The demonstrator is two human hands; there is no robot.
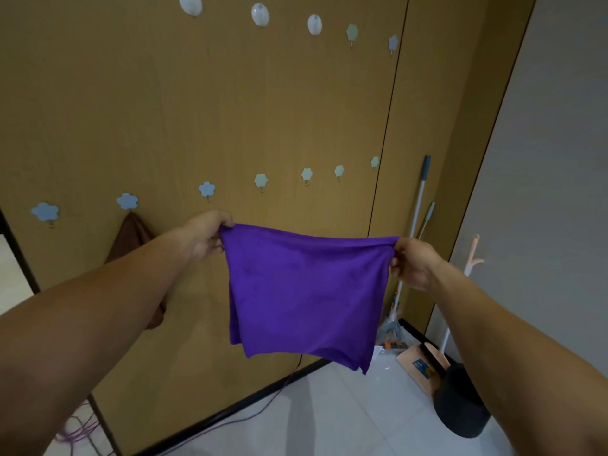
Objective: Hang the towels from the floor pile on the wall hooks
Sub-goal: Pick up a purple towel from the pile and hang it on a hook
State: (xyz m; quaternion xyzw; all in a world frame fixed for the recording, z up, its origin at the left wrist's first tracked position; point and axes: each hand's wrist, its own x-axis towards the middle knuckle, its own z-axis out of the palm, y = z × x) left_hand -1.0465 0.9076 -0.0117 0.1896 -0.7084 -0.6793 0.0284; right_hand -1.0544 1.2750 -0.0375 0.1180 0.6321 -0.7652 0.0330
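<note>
1. L hand (205, 236): grasping the top-left corner of the purple towel (306, 291), fingers curled round the bunched edge.
2. R hand (413, 263): pinching the top-right corner of the same towel, thumb and fingers closed on the fabric.
3. Purple towel: held in the air between my two hands. Top edge stretched approx. level, rest hangs free; looks doubled, lower corners uneven. Position: in front of the wood wall panel (296, 110), below the lower hook row (261, 180), not yet on a hook.
4. Brown towel (131, 238): hangs from the blue flower hook (127, 201), 2nd from left in the lower row. Partly hidden behind my L forearm.
5. Upper hook row (260, 14): white ovals, then one green and one blue hook to the right.
6. Right of panel: two mop handles (416, 205) lean in the corner. Dark bin (460, 399) and cardboard box (418, 363) stand on the tile floor (345, 416). Purple cable (263, 409) runs along the floor near the wall base.
</note>
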